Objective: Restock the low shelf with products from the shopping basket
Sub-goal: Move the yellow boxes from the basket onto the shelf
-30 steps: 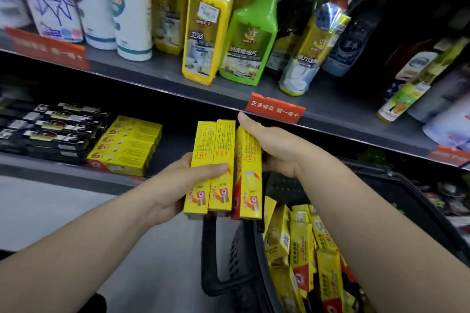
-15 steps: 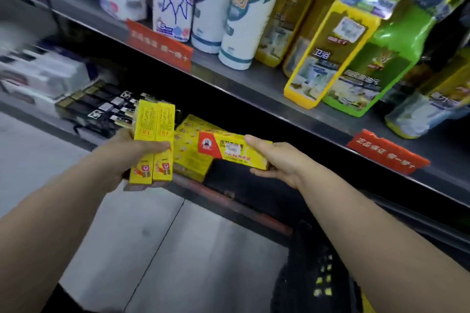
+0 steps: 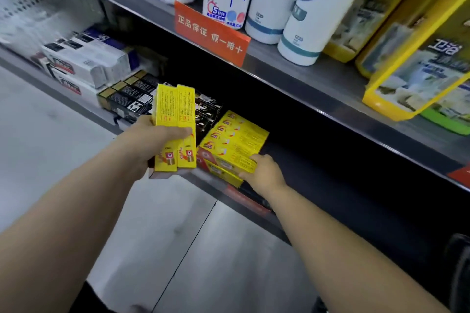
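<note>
Two long yellow cardboard boxes (image 3: 175, 122): gripped side by side in the left hand (image 3: 152, 142), thumb across their faces. Judged a reserve, kept clear of the working hand.
Axis, held pair: long axis upright, red-logo ends down.
Right hand (image 3: 265, 174): fingers and thumb pinch the right end of the front box (image 3: 234, 160), apparently seating it.
Stack of matching yellow boxes (image 3: 236, 134): on the dark low shelf (image 3: 318, 173), at its front, just beside black cartons (image 3: 132, 99).
Axis, stack: boxes lie flat, with the long axis along the shelf's front lip and logo ends to the left.
Reason for lay: flat and parallel, likely so the pile stays level and faces read alike.
Basket: cannot tell.
</note>
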